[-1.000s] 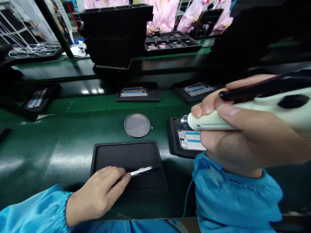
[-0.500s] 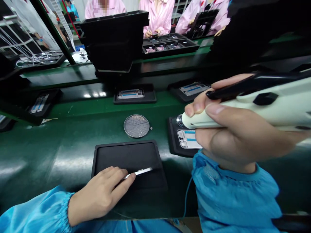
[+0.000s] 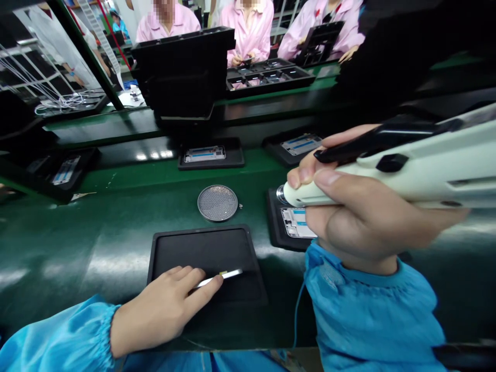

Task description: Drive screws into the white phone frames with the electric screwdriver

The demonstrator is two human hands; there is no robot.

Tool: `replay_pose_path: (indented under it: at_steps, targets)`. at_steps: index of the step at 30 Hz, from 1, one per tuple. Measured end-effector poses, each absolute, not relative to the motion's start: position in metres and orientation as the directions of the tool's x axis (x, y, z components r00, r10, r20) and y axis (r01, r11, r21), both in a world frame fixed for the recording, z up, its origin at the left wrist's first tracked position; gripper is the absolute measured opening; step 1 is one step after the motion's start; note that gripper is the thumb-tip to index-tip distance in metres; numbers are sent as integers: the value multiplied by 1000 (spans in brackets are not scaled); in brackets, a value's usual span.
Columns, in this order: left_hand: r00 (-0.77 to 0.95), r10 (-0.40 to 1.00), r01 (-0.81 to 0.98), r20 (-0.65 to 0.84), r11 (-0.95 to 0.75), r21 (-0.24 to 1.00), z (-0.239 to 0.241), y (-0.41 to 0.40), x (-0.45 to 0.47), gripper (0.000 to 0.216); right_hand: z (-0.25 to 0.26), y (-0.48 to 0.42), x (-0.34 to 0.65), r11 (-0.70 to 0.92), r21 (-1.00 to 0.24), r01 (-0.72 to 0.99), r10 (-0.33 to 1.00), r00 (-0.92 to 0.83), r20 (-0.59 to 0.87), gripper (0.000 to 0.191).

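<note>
No words, numbers or brand names can be read anywhere. The flat phone parts lying in the black trays on the far side of the worktop show only blue stripes, with no letters that can be made out. The white power tool on the right has black buttons but no readable label. The black mat in the near middle is plain.

The person is wearing bright blue smock sleeves, gathered with elastic at both wrists; the left hand and right hand are showing bare, ungloved.
</note>
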State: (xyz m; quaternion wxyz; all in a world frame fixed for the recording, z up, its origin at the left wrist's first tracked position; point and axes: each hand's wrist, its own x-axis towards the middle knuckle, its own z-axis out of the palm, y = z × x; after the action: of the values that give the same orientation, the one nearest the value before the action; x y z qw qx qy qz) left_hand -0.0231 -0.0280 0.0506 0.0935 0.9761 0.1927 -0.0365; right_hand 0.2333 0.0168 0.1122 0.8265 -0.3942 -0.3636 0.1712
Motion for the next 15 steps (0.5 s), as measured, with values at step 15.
replay_pose_path:
  at_steps: [15]
  targets:
    - [923,383,382,-44,-893,239,49,-27,-27,59,106,18,238,690,-722,56,534,634,559,11]
